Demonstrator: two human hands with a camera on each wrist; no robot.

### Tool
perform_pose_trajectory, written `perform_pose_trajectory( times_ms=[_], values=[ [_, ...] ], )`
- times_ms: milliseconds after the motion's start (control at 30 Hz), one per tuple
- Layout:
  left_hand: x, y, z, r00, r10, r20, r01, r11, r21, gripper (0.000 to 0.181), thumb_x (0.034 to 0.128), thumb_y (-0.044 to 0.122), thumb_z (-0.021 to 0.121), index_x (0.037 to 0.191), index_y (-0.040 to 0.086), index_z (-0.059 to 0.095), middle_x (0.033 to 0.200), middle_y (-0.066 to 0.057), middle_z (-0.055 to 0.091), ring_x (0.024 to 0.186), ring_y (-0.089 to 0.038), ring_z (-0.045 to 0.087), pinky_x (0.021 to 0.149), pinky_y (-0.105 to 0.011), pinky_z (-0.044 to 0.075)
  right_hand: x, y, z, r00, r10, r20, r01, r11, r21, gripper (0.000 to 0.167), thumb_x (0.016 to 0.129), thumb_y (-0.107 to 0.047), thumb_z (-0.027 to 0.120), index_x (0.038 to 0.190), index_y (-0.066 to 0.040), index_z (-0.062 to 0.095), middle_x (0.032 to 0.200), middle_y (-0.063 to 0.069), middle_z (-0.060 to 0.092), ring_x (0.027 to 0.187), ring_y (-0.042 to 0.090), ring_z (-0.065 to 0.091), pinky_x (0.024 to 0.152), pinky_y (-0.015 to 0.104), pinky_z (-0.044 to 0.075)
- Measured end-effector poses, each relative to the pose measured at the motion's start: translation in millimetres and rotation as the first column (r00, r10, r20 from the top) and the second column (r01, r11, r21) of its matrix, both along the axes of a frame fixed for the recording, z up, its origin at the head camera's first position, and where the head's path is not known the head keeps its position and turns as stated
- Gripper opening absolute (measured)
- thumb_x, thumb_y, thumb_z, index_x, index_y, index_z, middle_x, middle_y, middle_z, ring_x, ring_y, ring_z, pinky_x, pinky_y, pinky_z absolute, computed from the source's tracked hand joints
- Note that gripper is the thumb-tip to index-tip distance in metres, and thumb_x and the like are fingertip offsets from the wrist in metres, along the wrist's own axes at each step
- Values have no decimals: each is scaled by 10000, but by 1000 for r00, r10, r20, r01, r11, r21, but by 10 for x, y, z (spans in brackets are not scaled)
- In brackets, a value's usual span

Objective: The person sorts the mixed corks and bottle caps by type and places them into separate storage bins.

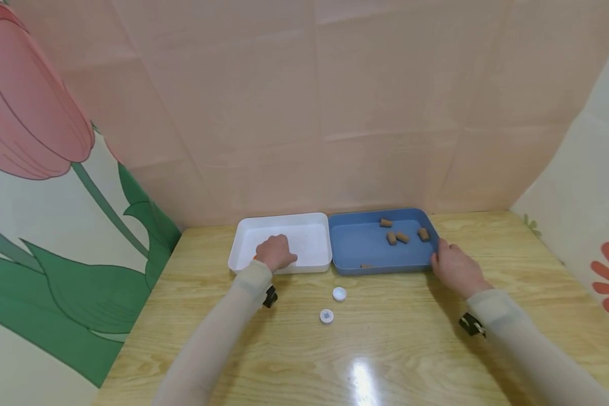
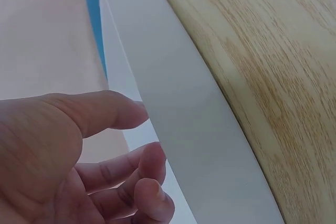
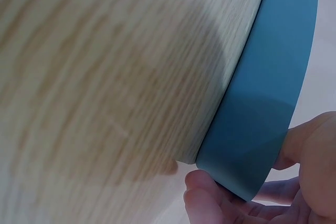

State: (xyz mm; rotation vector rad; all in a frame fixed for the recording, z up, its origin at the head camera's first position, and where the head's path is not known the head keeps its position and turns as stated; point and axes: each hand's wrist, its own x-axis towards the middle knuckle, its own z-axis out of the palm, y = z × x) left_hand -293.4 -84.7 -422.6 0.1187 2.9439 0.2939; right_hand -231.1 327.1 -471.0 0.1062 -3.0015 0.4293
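Observation:
My left hand [image 1: 276,252] is over the white tray [image 1: 314,268]. In the left wrist view its thumb and loosely bent fingers [image 2: 152,161] dip behind the tray's wall, with nothing visible between them. A small bit of something orange [image 1: 255,257] shows beside that hand, mostly covered. My right hand [image 1: 459,268] grips the blue tray [image 1: 355,248] at its near right corner. In the right wrist view the thumb lies over the rim and the other fingers are below. Several brown cork-like cylinders [image 1: 402,237] lie in the blue tray.
Two small round white caps [image 1: 339,294] lie on the wooden table [image 1: 396,338] in front of the trays, which stand side by side. Behind them hangs a pinkish cloth [image 1: 264,113]. Walls with painted flowers flank the table.

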Motion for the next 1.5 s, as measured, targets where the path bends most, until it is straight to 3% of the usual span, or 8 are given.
perform_pose_trajectory(
  times_ms=[267,600,867,1100,1500],
  values=[
    [50,7,-2,1000,-18,-14,18,1000,21,307,893,307,694,697,110,566,634,-3,495,603,-177,485,583,-352,406,18,-1,3,1000,-1,8,1,1000,2,351,1001,-132,461,1134,193,456,855,319,572,716,387,602,557,521,504],
    [250,3,26,992,-82,-97,87,995,49,276,875,229,698,675,119,544,631,18,501,588,-159,456,546,-334,362,-2,2,-45,999,14,-33,-14,1000,-13,317,996,-127,454,1084,176,475,805,292,568,672,364,588,545,518,491],
    [437,14,48,990,-111,-91,119,989,93,209,892,274,709,806,134,579,738,6,576,658,-185,532,589,-347,387,3,-3,4,1000,9,-14,-9,1000,-11,328,995,-129,453,1090,185,466,813,299,564,661,350,579,538,509,490],
    [628,79,3,980,-188,-64,195,972,134,171,893,244,699,830,133,586,720,14,571,663,-169,524,615,-329,389,-2,5,0,1000,0,-17,0,1000,-8,343,993,-131,451,1105,193,456,815,308,562,664,360,577,534,517,488],
    [903,208,-127,955,-289,-67,295,949,109,183,860,283,727,802,154,610,704,53,544,652,-126,500,559,-312,383,-21,14,-32,1000,-6,12,6,1000,-7,363,998,-148,444,1130,190,453,856,325,566,709,389,591,560,540,494]
  ],
)
